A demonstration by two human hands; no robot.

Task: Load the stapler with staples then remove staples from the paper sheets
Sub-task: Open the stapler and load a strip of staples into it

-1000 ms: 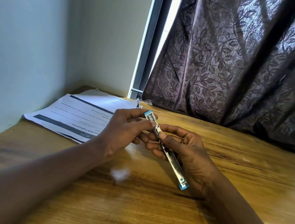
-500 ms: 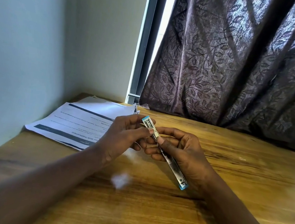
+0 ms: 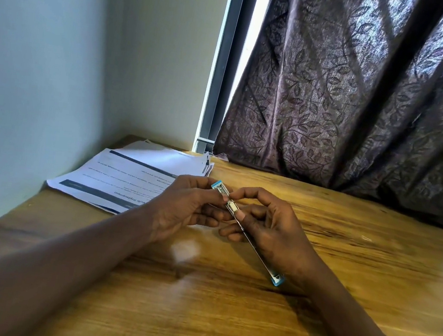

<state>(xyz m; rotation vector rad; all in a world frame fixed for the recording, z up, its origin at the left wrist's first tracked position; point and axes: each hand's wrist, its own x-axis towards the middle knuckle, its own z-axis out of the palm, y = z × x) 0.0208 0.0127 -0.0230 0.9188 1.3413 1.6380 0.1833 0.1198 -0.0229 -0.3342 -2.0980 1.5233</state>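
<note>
Silver stapler (image 3: pixel 232 207) slants between the left hand (image 3: pixel 182 207) and right hand (image 3: pixel 271 228), both hands' curled fingers (image 3: pixel 250 192) pinching it.

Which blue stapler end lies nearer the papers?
The far end of the stapler, beside the left hand; the other end sits at the heel of the right hand.

The left hand (image 3: pixel 191 208) and right hand (image 3: pixel 271 228) pinch a slim blue-tipped stapler (image 3: pixel 231 206) over the wooden table (image 3: pixel 225 320). At the far left lie paper sheets (image 3: pixel 136 180); a dark curtain (image 3: pixel 360 100) hangs beyond.
</note>
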